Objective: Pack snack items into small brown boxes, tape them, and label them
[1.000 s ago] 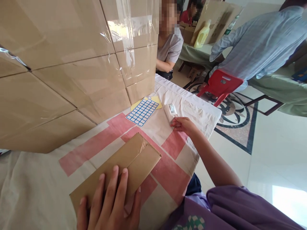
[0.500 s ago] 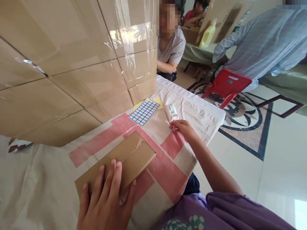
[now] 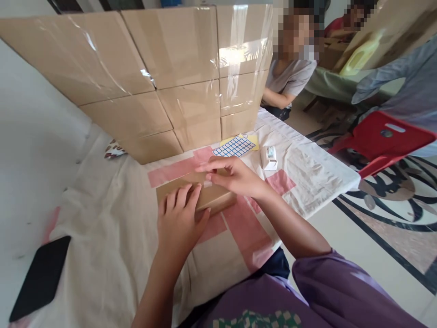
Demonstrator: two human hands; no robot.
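Observation:
A flat brown cardboard box (image 3: 218, 197) lies on the cloth in front of me. My left hand (image 3: 179, 212) holds it at its left part, with fingers bent over the top and the thumb along the near side. Over the box's right part is my right hand (image 3: 232, 175). Thumb and index finger there are closed on a small pale sticker (image 3: 207, 184), held at the box top; whether it is stuck down I cannot tell. Right of that hand stands a small white dispenser (image 3: 269, 158). Behind it lies a sheet of blue-edged labels (image 3: 235, 146) on yellow paper.
Stacked taped cartons (image 3: 191, 109) form a wall behind the box. A black flat device (image 3: 41, 278) lies at the left on the cloth-covered table (image 3: 112, 255). A person (image 3: 290, 77) sits beyond the cartons; a red chair (image 3: 392, 141) stands at the right.
My right hand has moved left from beside the white dispenser to over the box, bringing a small pale sticker. My left hand stays on the box. The view has swung left.

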